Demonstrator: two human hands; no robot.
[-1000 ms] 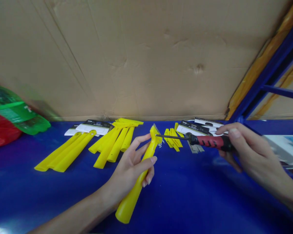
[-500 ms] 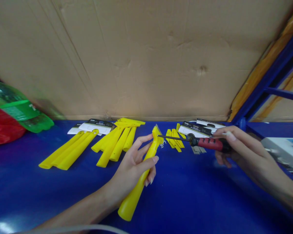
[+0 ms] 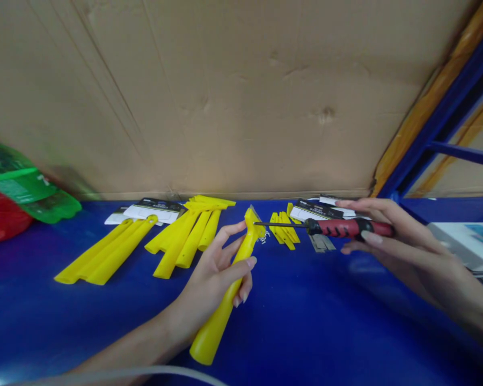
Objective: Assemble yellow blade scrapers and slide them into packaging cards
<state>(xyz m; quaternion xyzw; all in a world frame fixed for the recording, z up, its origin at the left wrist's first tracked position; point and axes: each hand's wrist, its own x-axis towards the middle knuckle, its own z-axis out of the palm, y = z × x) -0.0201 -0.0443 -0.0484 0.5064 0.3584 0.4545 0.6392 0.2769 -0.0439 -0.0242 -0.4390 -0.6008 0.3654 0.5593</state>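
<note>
My left hand (image 3: 219, 276) is closed round the handle of a yellow plastic scraper (image 3: 213, 332), which slants up to a head with a thin blade edge at its tip. In my right hand (image 3: 414, 241), thumb and fingers hold the red and black handle of a screwdriver (image 3: 338, 228). Its dark shaft lies nearly level, with the tip touching the scraper's head. Whether a screw sits under the tip cannot be made out. Just behind the head lie small light screws (image 3: 263, 237), beside several narrow yellow strips (image 3: 284, 230).
Several yellow handles (image 3: 177, 244) lie left of centre, with more yellow scraper handles (image 3: 104, 249) farther left. Printed cards (image 3: 155, 210) rest behind them. Grey blades (image 3: 321, 243) lie at right. A green bottle (image 3: 36, 187) and white box (image 3: 478, 241) flank the blue table (image 3: 314, 332).
My right hand has shifted its fingers on the screwdriver handle, and more of the handle shows now. The screwdriver tip stays at the scraper's head. The whole view has moved slightly.
</note>
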